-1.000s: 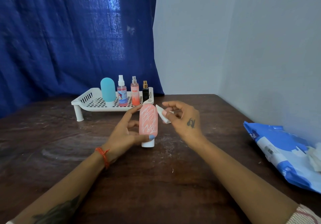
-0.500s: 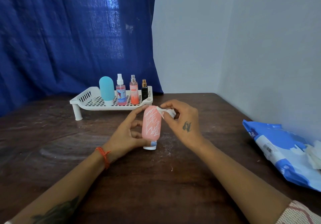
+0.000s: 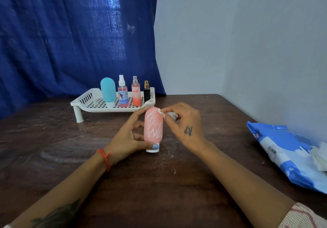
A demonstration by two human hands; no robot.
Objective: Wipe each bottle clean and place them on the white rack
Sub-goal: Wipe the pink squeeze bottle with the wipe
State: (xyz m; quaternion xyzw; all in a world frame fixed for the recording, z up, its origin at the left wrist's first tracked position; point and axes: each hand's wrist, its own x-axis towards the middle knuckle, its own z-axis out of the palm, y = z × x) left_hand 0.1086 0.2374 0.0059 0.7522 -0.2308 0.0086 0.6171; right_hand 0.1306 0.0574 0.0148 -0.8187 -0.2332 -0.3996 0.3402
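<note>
Left hand (image 3: 130, 137) of mine grips the pink bottle (image 3: 153, 127) from its left side, thumb pressed low near the white cap (image 3: 152, 150), fingers curled round the back. That bottle stands cap-down on the dark wooden table (image 3: 159, 183), upright, its rounded end uppermost and its face covered in white scribbled marks. On the other side I see the right hand (image 3: 184, 123) pinching a small white wipe (image 3: 170, 114) between thumb and fingers, the wipe touching the bottle's upper right shoulder.

Behind the bottle, and just beyond its top, sits the white rack (image 3: 85, 102) on short legs (its near right corner lies almost directly behind the pink bottle from this view). Four bottles stand upright on it in a row: a teal bottle (image 3: 108, 91) cap-down at the left, then a clear spray bottle (image 3: 123, 93) with pink liquid, an orange-pink spray bottle (image 3: 136, 93), and a small black bottle (image 3: 146, 92) with a gold top. The rack's left half carries nothing that I can make out.

At the table's right edge, well apart from both hands, lies a blue and white wipes packet (image 3: 286, 155) with white tissue showing at its far end. A blue curtain (image 3: 70, 36) hangs behind the rack.
</note>
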